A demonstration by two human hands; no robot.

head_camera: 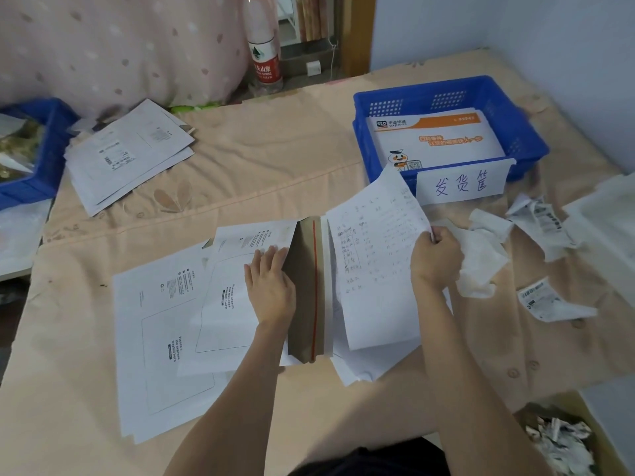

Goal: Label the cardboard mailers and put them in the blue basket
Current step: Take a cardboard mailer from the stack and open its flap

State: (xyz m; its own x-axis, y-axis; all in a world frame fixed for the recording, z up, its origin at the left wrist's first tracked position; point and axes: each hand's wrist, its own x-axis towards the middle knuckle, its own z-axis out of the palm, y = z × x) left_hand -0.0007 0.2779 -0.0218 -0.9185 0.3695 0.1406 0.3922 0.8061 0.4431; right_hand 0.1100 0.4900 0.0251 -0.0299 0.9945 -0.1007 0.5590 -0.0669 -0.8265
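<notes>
A person's left hand (271, 290) lies flat, fingers straight and close together, pressing on a white cardboard mailer (233, 297) whose brown flap (305, 290) stands open just right of the fingertips. The right hand (436, 259) is raised beside it, thumb and curled fingers pinching the far corner of a handwritten sheet (374, 266) that hangs tilted over the flap's right side. The mailer's long axis runs away from the person, its flap edge with a red strip parallel to the left fingers. A second mailer (154, 345) lies under it, left of the wrist. Beyond the right fingertips sits the blue basket (508, 108), holding a mailer with orange print; crumpled label backings (481, 262) lie just right of the right hand. Bare peach cloth (275, 173) stretches beyond both hands.
</notes>
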